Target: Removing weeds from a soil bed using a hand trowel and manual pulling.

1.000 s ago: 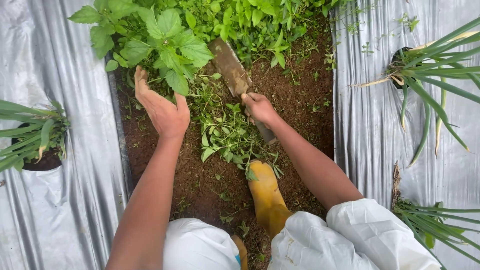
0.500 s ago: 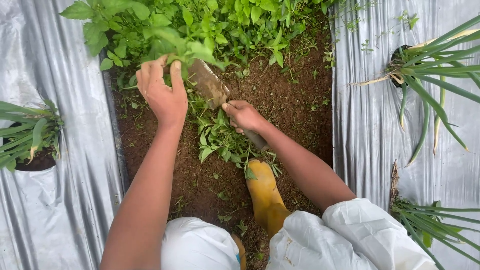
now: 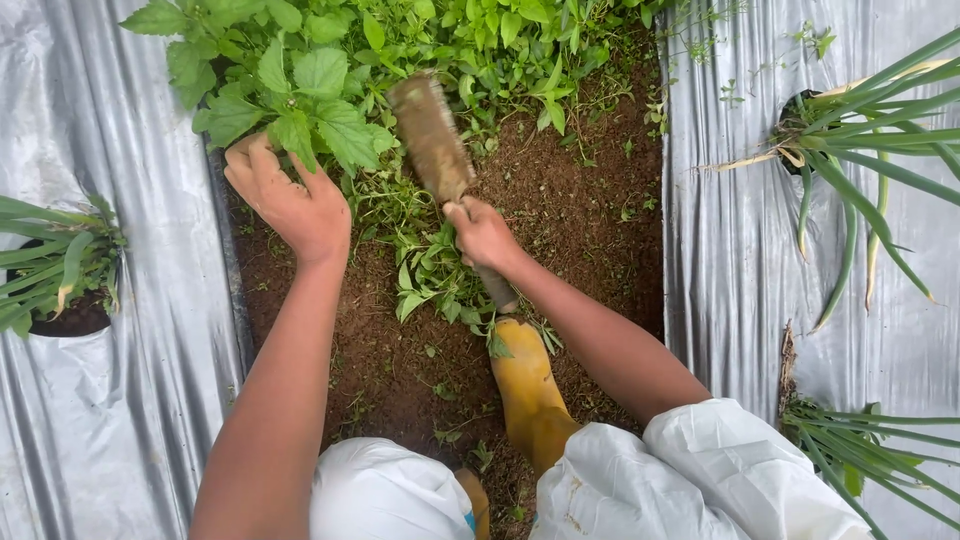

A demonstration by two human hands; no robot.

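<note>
Left of the soil strip (image 3: 560, 210) lay silver sheeting (image 3: 120, 380), the left hand (image 3: 290, 205) gripped leafy weeds (image 3: 300, 90) over it, the right hand (image 3: 482, 235) clutched a soil-caked blade (image 3: 430, 135), above a yellow boot (image 3: 530, 395).

Two bare hands, left (image 3: 290, 205) and right (image 3: 483, 232). One soil-caked blade (image 3: 430, 135), one yellow boot (image 3: 528, 390). Three long-leaved plants poke through silver mulch sheeting (image 3: 740, 260).
</note>
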